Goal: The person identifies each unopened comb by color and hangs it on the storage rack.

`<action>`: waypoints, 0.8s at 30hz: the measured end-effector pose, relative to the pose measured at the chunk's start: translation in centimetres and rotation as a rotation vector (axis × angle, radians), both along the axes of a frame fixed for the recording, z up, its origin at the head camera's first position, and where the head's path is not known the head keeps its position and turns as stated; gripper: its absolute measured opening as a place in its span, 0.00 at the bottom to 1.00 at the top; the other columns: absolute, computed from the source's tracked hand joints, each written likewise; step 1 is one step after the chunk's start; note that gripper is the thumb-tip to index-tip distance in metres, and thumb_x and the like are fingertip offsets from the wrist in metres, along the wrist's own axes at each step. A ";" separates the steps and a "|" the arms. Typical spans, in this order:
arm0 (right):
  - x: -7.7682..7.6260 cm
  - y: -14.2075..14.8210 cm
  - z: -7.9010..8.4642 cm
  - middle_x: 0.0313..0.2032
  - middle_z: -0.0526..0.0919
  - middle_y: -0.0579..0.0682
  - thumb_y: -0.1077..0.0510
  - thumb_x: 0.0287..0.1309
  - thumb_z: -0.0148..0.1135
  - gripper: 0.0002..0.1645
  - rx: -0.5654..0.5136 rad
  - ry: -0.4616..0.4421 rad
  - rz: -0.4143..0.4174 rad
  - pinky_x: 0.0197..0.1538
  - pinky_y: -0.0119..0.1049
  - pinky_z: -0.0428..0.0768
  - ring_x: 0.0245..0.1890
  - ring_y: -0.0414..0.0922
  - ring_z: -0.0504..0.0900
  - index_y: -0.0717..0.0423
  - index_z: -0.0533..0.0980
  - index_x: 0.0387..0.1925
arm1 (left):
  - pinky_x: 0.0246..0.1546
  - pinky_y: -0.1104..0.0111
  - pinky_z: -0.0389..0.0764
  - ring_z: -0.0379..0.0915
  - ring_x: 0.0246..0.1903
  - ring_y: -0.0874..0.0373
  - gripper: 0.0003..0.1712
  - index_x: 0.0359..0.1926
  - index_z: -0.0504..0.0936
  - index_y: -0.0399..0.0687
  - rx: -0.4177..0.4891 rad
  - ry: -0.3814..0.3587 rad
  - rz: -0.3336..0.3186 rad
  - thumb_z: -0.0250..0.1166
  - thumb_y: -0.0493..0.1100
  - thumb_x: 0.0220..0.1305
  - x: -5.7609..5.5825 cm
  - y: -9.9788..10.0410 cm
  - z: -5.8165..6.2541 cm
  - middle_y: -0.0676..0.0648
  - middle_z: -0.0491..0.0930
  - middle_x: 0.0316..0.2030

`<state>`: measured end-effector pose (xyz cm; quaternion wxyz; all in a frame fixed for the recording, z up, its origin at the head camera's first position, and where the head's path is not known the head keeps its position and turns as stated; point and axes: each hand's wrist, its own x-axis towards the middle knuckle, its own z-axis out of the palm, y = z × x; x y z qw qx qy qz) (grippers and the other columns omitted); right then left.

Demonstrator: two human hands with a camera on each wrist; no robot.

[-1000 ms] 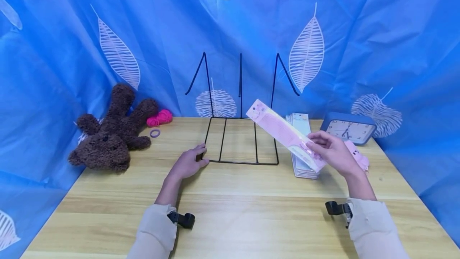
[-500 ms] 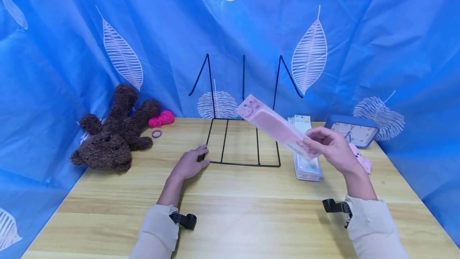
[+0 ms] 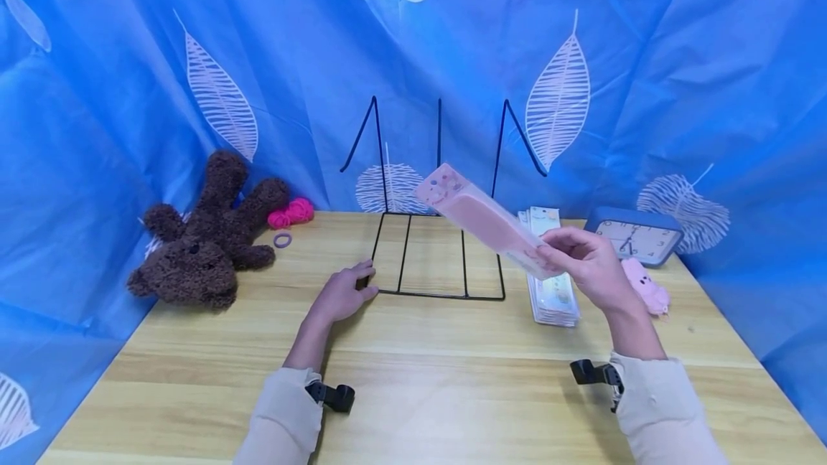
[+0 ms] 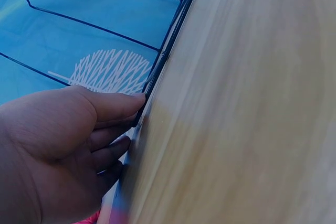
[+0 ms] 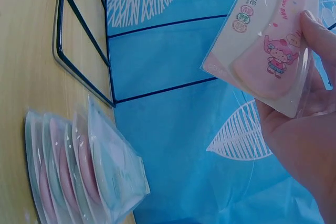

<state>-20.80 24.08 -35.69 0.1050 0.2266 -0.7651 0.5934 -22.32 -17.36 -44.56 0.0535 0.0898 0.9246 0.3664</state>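
My right hand (image 3: pixel 584 264) holds a pink packaged comb (image 3: pixel 481 224) by its near end, lifted above the table and slanting up to the left over the black wire rack (image 3: pixel 439 253). The right wrist view shows the comb packet (image 5: pixel 265 38) pinched between the fingers (image 5: pixel 315 77). My left hand (image 3: pixel 342 293) rests on the table with its fingers against the rack's front left corner; in the left wrist view the fingers (image 4: pixel 113 111) touch the wire edge (image 4: pixel 165 51). A stack of packaged combs (image 3: pixel 550 285) lies on the table under my right hand, also visible as the comb stack (image 5: pixel 84 174).
A brown plush bear (image 3: pixel 200 239) lies at the back left, with pink yarn (image 3: pixel 289 212) and a purple ring (image 3: pixel 281 240) beside it. A blue clock (image 3: pixel 636 235) and a pink toy (image 3: pixel 646 289) sit at the right. Blue leaf-print cloth (image 3: pixel 129 56) hangs behind the wooden table (image 3: pixel 439 379).
My right hand has carried the pink comb packet leftward, over the wire rack, and tilted it. The left hand has stayed at the rack's corner.
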 end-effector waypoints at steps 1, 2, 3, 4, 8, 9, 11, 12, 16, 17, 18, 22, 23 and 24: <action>0.0 -0.1 0.0 0.38 0.88 0.47 0.72 0.63 0.64 0.08 -0.003 -0.004 -0.002 0.36 0.32 0.85 0.34 0.43 0.85 0.69 0.81 0.44 | 0.73 0.46 0.55 0.52 0.74 0.36 0.29 0.69 0.72 0.35 -0.001 -0.002 0.002 0.64 0.42 0.71 0.0 0.0 0.0 0.44 0.63 0.74; 0.0 -0.2 0.1 0.39 0.88 0.47 0.71 0.64 0.64 0.08 -0.004 -0.009 -0.004 0.37 0.32 0.85 0.35 0.43 0.85 0.69 0.81 0.44 | 0.73 0.45 0.55 0.52 0.74 0.36 0.29 0.69 0.72 0.35 -0.002 -0.005 0.002 0.64 0.42 0.71 0.0 0.0 0.0 0.44 0.63 0.74; -0.1 -0.2 0.1 0.39 0.88 0.47 0.71 0.64 0.64 0.08 -0.002 -0.014 -0.007 0.37 0.32 0.85 0.35 0.43 0.85 0.68 0.81 0.45 | 0.73 0.45 0.55 0.52 0.74 0.36 0.29 0.69 0.72 0.36 -0.002 -0.009 0.004 0.65 0.42 0.71 0.0 0.1 0.0 0.44 0.63 0.74; -0.1 -0.3 0.1 0.40 0.88 0.47 0.70 0.64 0.64 0.09 0.001 -0.018 -0.010 0.38 0.32 0.84 0.36 0.43 0.84 0.68 0.81 0.45 | 0.73 0.45 0.54 0.52 0.74 0.36 0.30 0.69 0.72 0.36 -0.003 -0.014 0.006 0.65 0.43 0.71 0.0 0.1 0.0 0.45 0.63 0.74; -0.2 -0.6 0.2 0.41 0.87 0.46 0.69 0.65 0.64 0.09 -0.005 -0.034 -0.016 0.40 0.32 0.84 0.38 0.44 0.84 0.67 0.82 0.46 | 0.73 0.45 0.53 0.52 0.74 0.36 0.30 0.69 0.72 0.37 0.007 -0.017 0.010 0.65 0.43 0.71 -0.1 0.1 0.1 0.45 0.63 0.74; -0.2 -0.6 0.2 0.41 0.88 0.46 0.69 0.65 0.64 0.09 -0.010 -0.035 -0.016 0.40 0.32 0.84 0.38 0.44 0.84 0.67 0.82 0.46 | 0.73 0.45 0.54 0.52 0.74 0.35 0.29 0.69 0.72 0.37 0.005 -0.010 0.009 0.65 0.43 0.71 -0.2 0.0 0.1 0.45 0.63 0.74; -0.2 -0.6 0.2 0.41 0.88 0.46 0.69 0.65 0.64 0.10 -0.024 -0.031 -0.016 0.40 0.32 0.85 0.39 0.44 0.84 0.67 0.82 0.47 | 0.73 0.44 0.54 0.53 0.73 0.35 0.29 0.69 0.73 0.36 0.004 0.002 0.004 0.64 0.42 0.71 -0.3 0.0 0.2 0.44 0.64 0.74; -0.2 -0.5 0.2 0.41 0.88 0.46 0.69 0.65 0.64 0.10 -0.030 -0.030 -0.017 0.41 0.32 0.85 0.39 0.44 0.84 0.67 0.82 0.47 | 0.73 0.44 0.54 0.53 0.73 0.35 0.29 0.68 0.73 0.35 0.004 0.005 0.001 0.64 0.42 0.71 -0.3 0.0 0.3 0.43 0.64 0.74; -0.1 -0.4 0.0 0.42 0.88 0.46 0.69 0.65 0.64 0.10 -0.037 -0.031 -0.026 0.42 0.32 0.84 0.41 0.44 0.84 0.67 0.81 0.48 | 0.73 0.45 0.54 0.53 0.73 0.36 0.28 0.68 0.73 0.35 0.006 0.003 0.001 0.64 0.42 0.71 -0.3 0.1 0.3 0.43 0.64 0.74; -0.1 -0.4 -0.1 0.42 0.88 0.46 0.68 0.65 0.64 0.10 -0.034 -0.033 -0.030 0.42 0.32 0.84 0.41 0.44 0.84 0.66 0.81 0.48 | 0.73 0.46 0.54 0.53 0.73 0.36 0.29 0.68 0.73 0.35 0.009 -0.001 0.005 0.64 0.42 0.71 -0.3 0.1 0.3 0.44 0.64 0.74; -0.1 -0.3 -0.2 0.43 0.88 0.46 0.68 0.65 0.64 0.11 -0.032 -0.035 -0.032 0.42 0.32 0.84 0.41 0.45 0.84 0.66 0.81 0.48 | 0.73 0.46 0.54 0.53 0.74 0.36 0.28 0.68 0.73 0.35 0.008 -0.001 0.008 0.64 0.42 0.71 -0.3 0.1 0.3 0.44 0.64 0.74; -0.2 -0.3 -0.3 0.44 0.87 0.45 0.66 0.66 0.65 0.12 -0.010 -0.037 -0.040 0.43 0.32 0.83 0.43 0.46 0.83 0.66 0.81 0.49 | 0.73 0.46 0.54 0.53 0.74 0.36 0.28 0.68 0.73 0.36 0.008 0.000 0.016 0.64 0.42 0.71 -0.3 0.1 0.1 0.44 0.64 0.74; -0.3 -0.3 -0.3 0.44 0.87 0.45 0.66 0.66 0.64 0.12 -0.005 -0.035 -0.042 0.44 0.32 0.83 0.43 0.46 0.83 0.66 0.81 0.50 | 0.73 0.46 0.54 0.53 0.74 0.36 0.28 0.68 0.73 0.35 0.011 -0.001 0.019 0.64 0.41 0.71 -0.3 0.1 0.1 0.44 0.65 0.73; -0.4 -0.4 -0.4 0.44 0.87 0.45 0.65 0.66 0.64 0.12 -0.002 -0.038 -0.045 0.44 0.32 0.83 0.43 0.45 0.83 0.66 0.81 0.50 | 0.73 0.46 0.54 0.53 0.74 0.36 0.28 0.68 0.73 0.35 0.013 0.001 0.021 0.64 0.41 0.71 -0.3 0.1 0.1 0.44 0.65 0.73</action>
